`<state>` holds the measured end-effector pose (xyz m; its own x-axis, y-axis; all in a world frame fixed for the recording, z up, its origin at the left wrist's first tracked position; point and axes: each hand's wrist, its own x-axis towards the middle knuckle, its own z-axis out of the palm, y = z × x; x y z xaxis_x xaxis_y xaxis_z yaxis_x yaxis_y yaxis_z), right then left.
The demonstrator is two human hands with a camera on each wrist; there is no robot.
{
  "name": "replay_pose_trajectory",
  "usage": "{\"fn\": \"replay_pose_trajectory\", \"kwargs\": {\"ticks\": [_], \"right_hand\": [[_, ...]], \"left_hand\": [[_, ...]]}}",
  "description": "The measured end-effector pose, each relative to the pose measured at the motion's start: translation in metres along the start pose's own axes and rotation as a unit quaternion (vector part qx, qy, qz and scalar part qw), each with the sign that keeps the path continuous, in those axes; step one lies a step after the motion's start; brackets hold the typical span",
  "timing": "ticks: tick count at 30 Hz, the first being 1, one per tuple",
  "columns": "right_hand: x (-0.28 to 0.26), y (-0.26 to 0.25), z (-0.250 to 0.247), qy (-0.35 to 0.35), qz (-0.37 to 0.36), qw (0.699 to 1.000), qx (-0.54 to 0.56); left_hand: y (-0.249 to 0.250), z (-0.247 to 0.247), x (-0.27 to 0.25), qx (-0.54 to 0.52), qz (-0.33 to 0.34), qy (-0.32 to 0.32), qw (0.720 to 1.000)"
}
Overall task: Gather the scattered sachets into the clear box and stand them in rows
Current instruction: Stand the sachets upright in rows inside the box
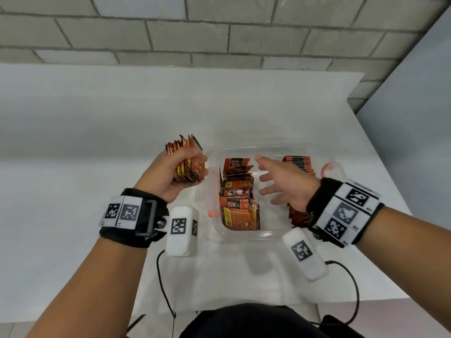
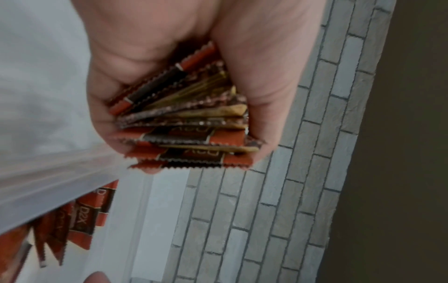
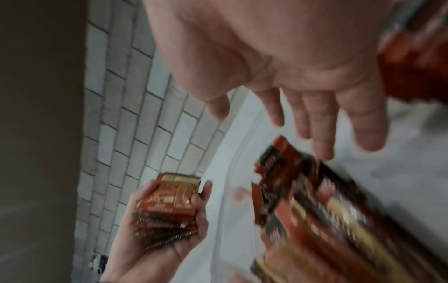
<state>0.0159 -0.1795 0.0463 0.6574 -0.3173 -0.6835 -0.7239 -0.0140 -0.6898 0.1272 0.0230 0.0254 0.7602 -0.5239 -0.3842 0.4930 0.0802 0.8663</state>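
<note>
My left hand (image 1: 179, 170) grips a thick stack of orange-and-black sachets (image 1: 186, 164) just left of the clear box (image 1: 273, 234); the stack (image 2: 184, 118) fans out between thumb and fingers, and it shows again as the stack (image 3: 167, 206) in the right wrist view. My right hand (image 1: 280, 180) hovers over the box with its fingers (image 3: 322, 122) spread, holding nothing. Inside the box, a loose pile of sachets (image 1: 238, 198) fills the left side. A tidy upright row (image 1: 299, 163) stands along the right side, partly hidden by my right hand.
The box sits on a white table (image 1: 97, 142) against a grey brick wall (image 1: 219, 32). The box has orange clips (image 1: 327, 167) on its sides. The table's right edge (image 1: 380, 152) lies just beyond the box. Cables hang near my lap.
</note>
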Motion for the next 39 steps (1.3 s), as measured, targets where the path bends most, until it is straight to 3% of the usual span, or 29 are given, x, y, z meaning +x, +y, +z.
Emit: {"fn": "replay_pose_trajectory", "kwargs": {"ticks": [5,8,13,21,28,33,39], "right_hand": [[-0.021,-0.01,-0.033,-0.01,-0.123,0.991,0.04],[-0.03,-0.011,-0.032,-0.036,-0.194,0.98,0.024],[-0.037,0.003,-0.029,-0.02,-0.286,0.958,-0.004],[-0.036,0.02,-0.06,-0.012,-0.317,0.947,0.042],[-0.037,0.018,-0.072,0.04,-0.41,0.91,0.054],[-0.03,0.024,-0.062,0.017,-0.445,0.891,-0.092],[-0.039,0.025,-0.051,-0.044,-0.431,0.882,-0.186]], "left_hand": [[0.008,0.023,-0.008,-0.095,0.021,-0.069,0.993],[0.0,0.055,-0.01,-0.114,0.005,-0.115,0.987],[-0.02,0.095,-0.013,-0.149,0.007,-0.166,0.975],[-0.041,0.121,-0.017,-0.156,-0.001,-0.182,0.971],[-0.045,0.119,-0.016,-0.185,0.002,-0.109,0.977],[-0.042,0.116,-0.014,-0.215,-0.004,-0.112,0.97],[-0.042,0.1,-0.011,-0.224,0.004,-0.182,0.957]]}}
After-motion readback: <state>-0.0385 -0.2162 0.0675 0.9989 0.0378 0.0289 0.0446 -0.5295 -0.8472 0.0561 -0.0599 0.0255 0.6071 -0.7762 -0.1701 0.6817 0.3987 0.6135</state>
